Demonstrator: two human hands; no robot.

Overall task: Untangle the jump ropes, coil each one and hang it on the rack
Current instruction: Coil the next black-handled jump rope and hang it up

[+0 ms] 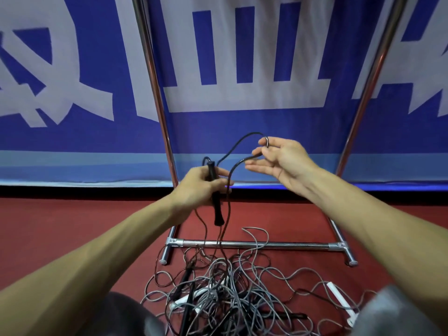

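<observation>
Grips the black handle (216, 207) in the left hand (201, 187), fingers and thumb curled tight round its upper half, the lower half sticking out below the fist, roughly upright. Leads the black cord (232, 147) up from the handle's top in a loop toward the right hand (281, 161) and back down past the left hand. Holds that right hand higher and off to the right, palm turned inward, fingers (254, 167) half open and fanned apart. Hooks the far end of the loop on the bent middle ones, with a ring (266, 142) on the uppermost finger. Cannot tell exactly which fingertips touch the cord. Drops the strands down across the low crossbar of the rack (266, 244) into the tangled pile (225, 287) of grey, black and dark red ropes on the red floor (72, 219), close to the knees. White handle (339, 298) at the pile's right edge, second black handle (185, 277) in its left part. Blue-and-white banner (218, 127) behind the rack's two slanted chrome uprights.
</observation>
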